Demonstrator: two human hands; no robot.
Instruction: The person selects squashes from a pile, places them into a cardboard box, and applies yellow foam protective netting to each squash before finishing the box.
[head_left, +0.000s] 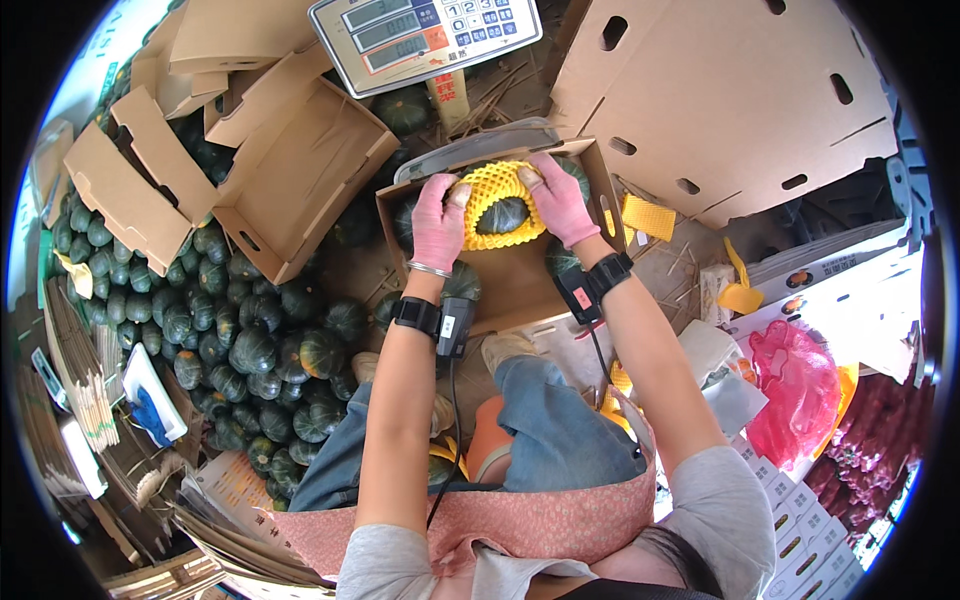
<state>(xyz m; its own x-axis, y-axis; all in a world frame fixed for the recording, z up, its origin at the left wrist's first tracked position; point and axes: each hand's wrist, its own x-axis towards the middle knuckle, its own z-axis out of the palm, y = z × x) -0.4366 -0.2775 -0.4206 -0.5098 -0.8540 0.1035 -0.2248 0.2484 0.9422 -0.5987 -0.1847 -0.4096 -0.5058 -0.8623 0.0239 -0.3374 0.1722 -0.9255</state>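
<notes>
A dark green kabocha squash sits inside a yellow foam net sleeve, its skin showing through the sleeve's open end. My left hand, in a pink glove, grips the sleeve's left side. On the right side my right hand, gloved alike, has its thumb at the net's rim. Both hands are over an open cardboard box that stands on a scale platform. Other squashes lie in the box, among them one squash below my left hand and one below my right wrist.
A scale display stands beyond the box. Piled squashes fill the left, below an open cardboard tray. A large cardboard sheet leans at the right. Foam sleeves and a pink plastic bag lie right.
</notes>
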